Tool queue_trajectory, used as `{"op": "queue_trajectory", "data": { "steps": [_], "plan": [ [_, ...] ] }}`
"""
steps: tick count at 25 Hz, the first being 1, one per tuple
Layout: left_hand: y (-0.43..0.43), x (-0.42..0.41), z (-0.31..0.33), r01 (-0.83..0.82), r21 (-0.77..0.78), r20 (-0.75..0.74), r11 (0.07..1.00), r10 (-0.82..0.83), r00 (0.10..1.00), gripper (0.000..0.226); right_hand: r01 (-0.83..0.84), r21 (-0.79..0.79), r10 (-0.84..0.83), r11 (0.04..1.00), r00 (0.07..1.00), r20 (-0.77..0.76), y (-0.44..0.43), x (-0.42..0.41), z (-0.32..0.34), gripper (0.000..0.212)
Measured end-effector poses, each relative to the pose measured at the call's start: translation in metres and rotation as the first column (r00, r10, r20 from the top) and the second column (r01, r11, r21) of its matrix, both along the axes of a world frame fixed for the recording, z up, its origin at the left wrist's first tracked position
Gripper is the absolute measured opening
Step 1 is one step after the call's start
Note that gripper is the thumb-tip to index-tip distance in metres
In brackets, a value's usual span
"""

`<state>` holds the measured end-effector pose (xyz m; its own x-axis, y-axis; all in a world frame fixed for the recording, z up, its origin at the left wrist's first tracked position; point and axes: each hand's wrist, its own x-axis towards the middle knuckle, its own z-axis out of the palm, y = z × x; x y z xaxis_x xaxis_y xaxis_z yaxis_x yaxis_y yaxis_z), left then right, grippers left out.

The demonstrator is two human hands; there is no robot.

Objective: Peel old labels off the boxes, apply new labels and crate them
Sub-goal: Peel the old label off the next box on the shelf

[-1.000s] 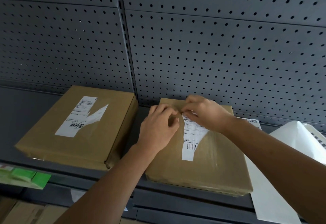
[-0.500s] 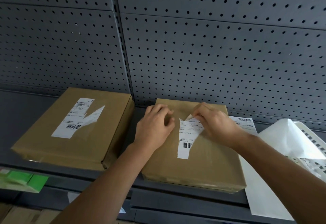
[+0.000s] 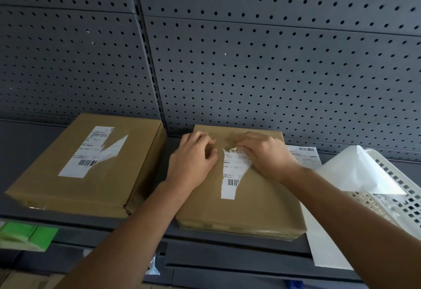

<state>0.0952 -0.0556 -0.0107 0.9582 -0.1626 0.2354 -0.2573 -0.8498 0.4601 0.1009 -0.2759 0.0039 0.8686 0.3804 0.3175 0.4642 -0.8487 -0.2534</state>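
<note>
1. Flat brown cardboard box (image 3: 239, 211): it lies on the dark grey metal shelf (image 3: 22, 138) in front of you, against the grey pegboard wall (image 3: 250, 72), as half a second ago.
2. Torn white barcode label (image 3: 230, 176): it is stuck on that box's top. Its lower strip is flat. Its ragged upper right edge is lifted, much as before.
3. Right hand (image 3: 266, 156): your fingers are curled and pinch the label's upper right edge. The hand sits slightly further left over the label than before.
4. Left hand (image 3: 193, 161): it rests on the box top just left of the label with fingers curled in, its place unchanged. Whether it pinches anything cannot be told.
5. Second flat brown cardboard box (image 3: 95, 186): it lies to the left, untouched, carrying its own torn white label (image 3: 91, 152).
6. White sheet of printed labels (image 3: 305, 156): it lies partly under the first box's right side.
7. White perforated plastic crate (image 3: 401, 188): it stands at the far right, with translucent white backing paper (image 3: 350, 170) draped over its rim.
</note>
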Motion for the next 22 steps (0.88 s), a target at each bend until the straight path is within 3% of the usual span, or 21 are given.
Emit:
{"op": "queue_trajectory", "data": {
  "steps": [6,12,15,18,22],
  "plan": [
    [0.0,-0.001,0.0,-0.003,0.009,0.002,1.0,0.003,1.0,0.029,-0.017,0.031,0.015,0.999,0.998,0.065,-0.015,-0.03,-0.008,0.02],
    [-0.003,-0.002,0.002,0.001,0.034,0.004,0.999,-0.002,1.0,0.027,0.018,0.044,-0.024,0.999,0.991,0.13,-0.021,-0.05,-0.006,0.034],
    [-0.002,-0.002,0.001,0.0,0.029,-0.002,1.0,0.0,1.0,0.027,0.016,0.066,-0.027,0.998,0.986,0.164,-0.021,-0.061,-0.003,0.02],
    [-0.002,-0.003,0.002,0.0,0.024,0.006,1.0,0.0,1.0,0.026,0.008,0.113,-0.026,0.994,0.987,0.158,-0.023,-0.078,-0.002,0.034],
    [-0.002,-0.003,0.002,0.011,0.031,0.019,0.999,-0.012,1.0,0.026,0.025,0.151,-0.042,0.988,0.992,0.115,-0.031,-0.093,-0.002,0.024]
  ]
}}
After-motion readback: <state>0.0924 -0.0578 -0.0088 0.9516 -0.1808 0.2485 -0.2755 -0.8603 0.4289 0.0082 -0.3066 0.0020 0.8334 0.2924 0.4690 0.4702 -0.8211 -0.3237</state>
